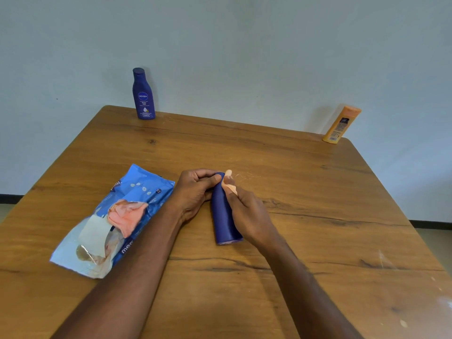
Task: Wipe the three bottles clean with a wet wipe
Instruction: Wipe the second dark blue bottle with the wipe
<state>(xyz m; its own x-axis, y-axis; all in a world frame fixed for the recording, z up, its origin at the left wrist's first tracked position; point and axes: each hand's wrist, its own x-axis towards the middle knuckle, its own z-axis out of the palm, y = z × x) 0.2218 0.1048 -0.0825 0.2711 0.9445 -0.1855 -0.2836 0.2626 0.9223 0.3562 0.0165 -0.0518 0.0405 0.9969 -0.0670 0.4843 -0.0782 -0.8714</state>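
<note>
Your left hand grips the cap end of a smooth dark-blue bottle lying mid-table; your right hand pinches a pale wet wipe against its neck. A crinkled wipes pack lies left. The Nivea bottle and orange bottle stand at the far corners.

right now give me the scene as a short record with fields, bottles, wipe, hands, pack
surface: wooden table
bottle in hand: dark blue bottle lying on the table, cap end away from the person
left hand: grips the cap end of that bottle
right hand: pinches a peach wet wipe against the bottle's neck
other bottles: blue Nivea bottle upright at the far left corner; orange bottle at the far right corner
wipe pack: light blue, lying left of the hands, flap open, a wipe sticking out
</note>
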